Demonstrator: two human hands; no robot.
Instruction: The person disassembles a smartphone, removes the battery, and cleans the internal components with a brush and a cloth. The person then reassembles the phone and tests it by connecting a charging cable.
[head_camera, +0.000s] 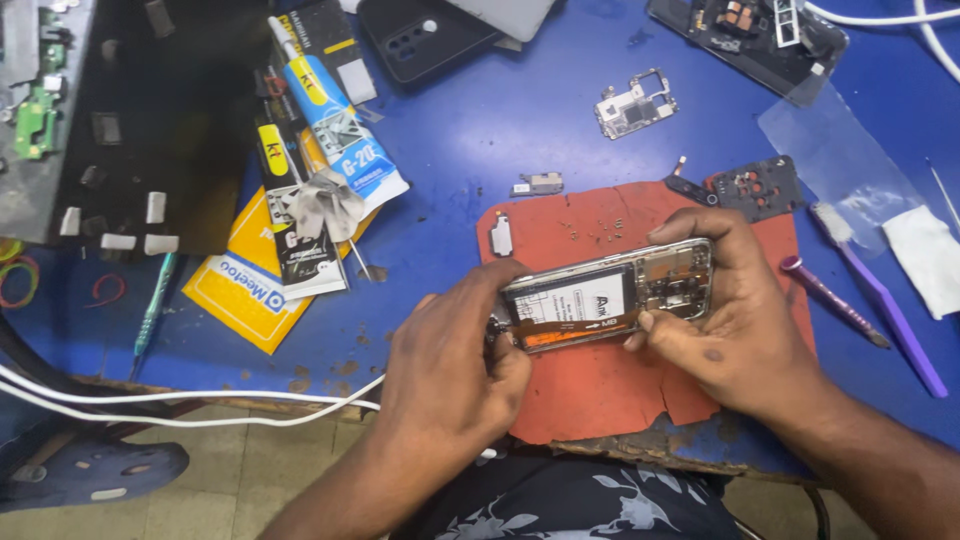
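I see the opened smartphone (605, 297), back cover off and battery exposed, held level just above the red work mat (590, 385). Left hand (455, 365) is closed around its left end, fingers curled over the edge. Right hand (725, 315) clamps the right end, fingers along the far edge, thumb on the near edge by the circuit board. A purple pry tool (885, 305) lies just right of the mat on the blue table (480, 140).

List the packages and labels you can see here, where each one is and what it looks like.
Glue tube: upper left of the blue table, blue and white.
Yellow card pack: under the glue packs, flat, yellow with white.
Black glue pack: beside the tube, black and yellow.
Battery label: white rectangle in the opened phone, between both hands.
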